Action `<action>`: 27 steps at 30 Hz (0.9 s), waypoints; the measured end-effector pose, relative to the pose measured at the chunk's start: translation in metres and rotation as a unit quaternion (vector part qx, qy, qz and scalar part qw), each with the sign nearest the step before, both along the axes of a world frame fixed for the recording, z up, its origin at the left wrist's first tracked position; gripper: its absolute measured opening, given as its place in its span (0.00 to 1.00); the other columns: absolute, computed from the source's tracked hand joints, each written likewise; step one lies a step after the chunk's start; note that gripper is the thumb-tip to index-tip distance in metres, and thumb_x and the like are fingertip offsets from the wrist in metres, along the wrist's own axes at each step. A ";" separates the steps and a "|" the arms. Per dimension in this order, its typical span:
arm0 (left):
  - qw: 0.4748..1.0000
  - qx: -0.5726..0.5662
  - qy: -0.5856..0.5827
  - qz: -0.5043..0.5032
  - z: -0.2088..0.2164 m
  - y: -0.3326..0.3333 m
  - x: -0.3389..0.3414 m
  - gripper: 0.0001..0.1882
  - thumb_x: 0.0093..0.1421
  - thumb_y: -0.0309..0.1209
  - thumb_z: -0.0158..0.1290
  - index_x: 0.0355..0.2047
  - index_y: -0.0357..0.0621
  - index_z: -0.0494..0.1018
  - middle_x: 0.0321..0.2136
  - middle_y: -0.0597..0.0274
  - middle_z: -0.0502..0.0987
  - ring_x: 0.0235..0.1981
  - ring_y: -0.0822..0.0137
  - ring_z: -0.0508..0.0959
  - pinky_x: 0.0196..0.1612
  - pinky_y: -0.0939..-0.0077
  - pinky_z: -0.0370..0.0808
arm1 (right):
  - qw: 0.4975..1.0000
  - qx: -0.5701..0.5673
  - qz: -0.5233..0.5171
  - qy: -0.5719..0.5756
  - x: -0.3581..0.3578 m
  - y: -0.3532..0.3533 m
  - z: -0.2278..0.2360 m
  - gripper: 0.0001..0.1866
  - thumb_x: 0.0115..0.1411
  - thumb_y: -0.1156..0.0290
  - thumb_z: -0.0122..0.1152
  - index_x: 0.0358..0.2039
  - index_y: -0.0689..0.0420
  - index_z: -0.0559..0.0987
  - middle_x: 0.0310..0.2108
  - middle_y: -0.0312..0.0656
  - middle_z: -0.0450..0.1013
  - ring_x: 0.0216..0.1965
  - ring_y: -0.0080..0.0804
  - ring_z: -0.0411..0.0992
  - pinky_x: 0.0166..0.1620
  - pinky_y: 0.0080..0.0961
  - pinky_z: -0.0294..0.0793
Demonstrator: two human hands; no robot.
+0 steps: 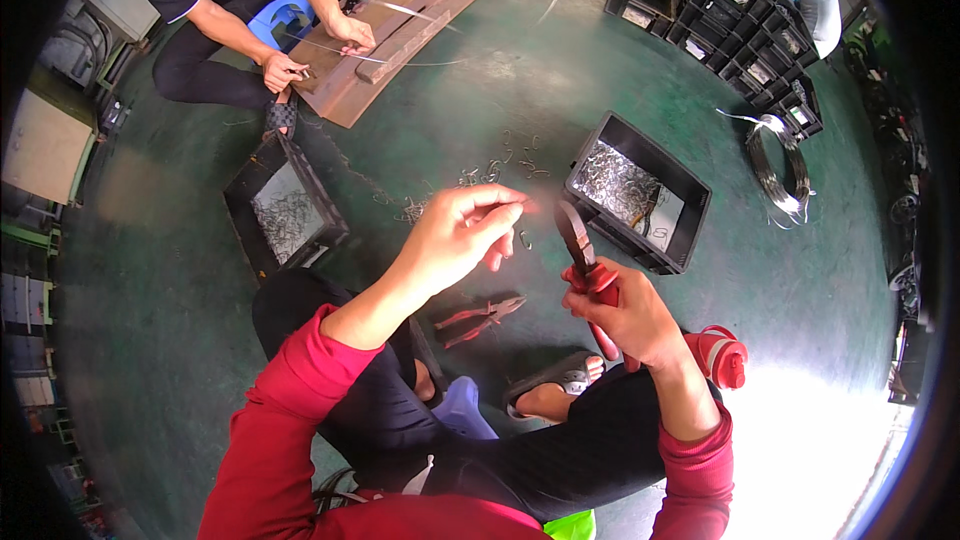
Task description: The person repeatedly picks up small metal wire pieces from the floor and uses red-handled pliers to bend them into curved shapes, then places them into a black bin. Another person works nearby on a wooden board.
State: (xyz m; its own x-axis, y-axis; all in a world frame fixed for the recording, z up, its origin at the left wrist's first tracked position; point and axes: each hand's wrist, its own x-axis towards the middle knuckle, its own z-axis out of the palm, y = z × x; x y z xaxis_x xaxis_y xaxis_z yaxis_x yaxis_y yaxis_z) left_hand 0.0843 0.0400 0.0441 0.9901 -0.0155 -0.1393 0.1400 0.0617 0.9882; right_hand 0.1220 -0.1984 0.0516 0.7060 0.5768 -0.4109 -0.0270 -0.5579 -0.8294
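Red-handled pliers [578,240] are gripped in my right hand [632,312], their dark jaws pointing up and away from me. To their left, my left hand [465,230] is closed in a pinch, thumb against forefinger. Whatever lies between those fingertips is too small and blurred to make out. Below my hands, a second pair of red-handled pliers [480,320] rests on the green floor. Just beyond my left hand, small bent wire pieces [485,175] are scattered on the floor. A black crate [690,230] holding many such pieces stands beyond the right pliers.
Another black crate [333,225] with wire pieces stands on the left. Further off, a co-worker's hands [350,32] work a metal strip over a rusty steel beam [345,105]. A wire coil [790,170], stacked black crates [740,30] and a red jug [718,355] are on the right.
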 end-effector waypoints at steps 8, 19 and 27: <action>0.931 0.267 -0.241 0.067 -0.003 -0.007 -0.004 0.12 0.60 0.19 0.53 0.45 0.38 0.77 0.22 0.65 0.75 0.19 0.81 0.70 0.22 0.85 0.68 | 0.999 0.040 -0.003 0.034 -0.006 0.000 -0.009 0.18 0.58 0.64 0.62 0.45 0.61 0.75 0.32 0.48 0.77 0.34 0.36 0.74 0.42 0.30 0.72; 0.895 0.321 -0.300 0.072 -0.008 -0.008 -0.003 0.14 0.57 0.18 0.55 0.44 0.41 0.78 0.22 0.60 0.76 0.18 0.79 0.69 0.22 0.83 0.68 | 1.000 0.024 0.015 0.011 -0.005 -0.001 -0.009 0.18 0.58 0.64 0.62 0.45 0.61 0.75 0.34 0.50 0.77 0.37 0.41 0.76 0.43 0.32 0.72; 0.961 0.218 -0.167 0.019 -0.005 -0.008 -0.005 0.12 0.64 0.24 0.50 0.46 0.40 0.77 0.20 0.66 0.74 0.19 0.81 0.71 0.22 0.84 0.68 | 0.999 -0.005 0.033 0.038 -0.005 0.001 0.003 0.18 0.60 0.65 0.61 0.46 0.62 0.74 0.34 0.46 0.77 0.35 0.32 0.74 0.42 0.28 0.72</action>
